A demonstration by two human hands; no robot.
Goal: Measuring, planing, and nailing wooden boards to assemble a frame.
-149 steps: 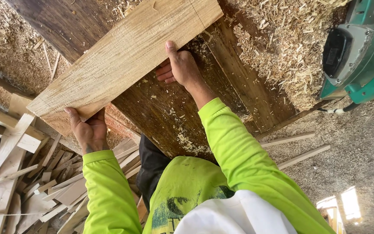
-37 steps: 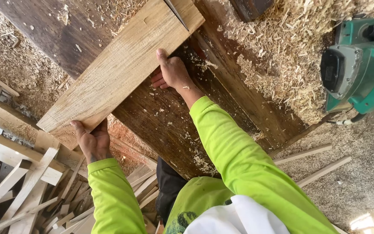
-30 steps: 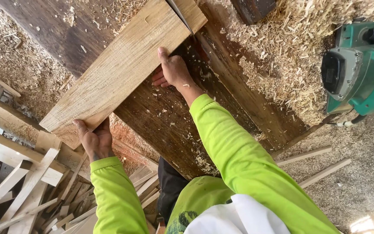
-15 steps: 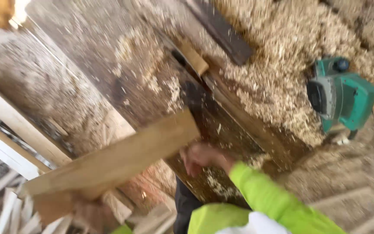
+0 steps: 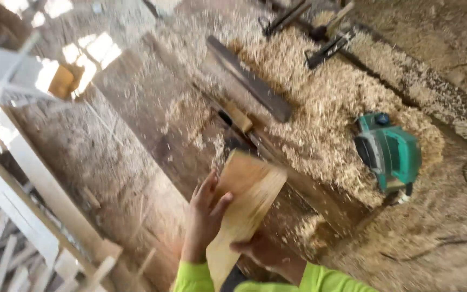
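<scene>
I hold a pale wooden board [image 5: 244,208] up on end in front of me, its far end pointing away over the dark workbench [image 5: 152,124]. My left hand [image 5: 202,216] lies flat against the board's left face, fingers spread. Lower down, my right hand [image 5: 263,254] grips its right edge from below. Both sleeves are bright yellow-green. The view is blurred by motion.
A green electric planer [image 5: 389,152] rests on a heap of wood shavings [image 5: 320,108] at the right. A dark plank [image 5: 249,81] lies across the bench. Pale wooden slats [image 5: 12,216] are stacked at the lower left.
The board has been lifted off the bench and swung from lying across it to standing nearly end-on toward me. My hands came together on it; the view tilted up.
</scene>
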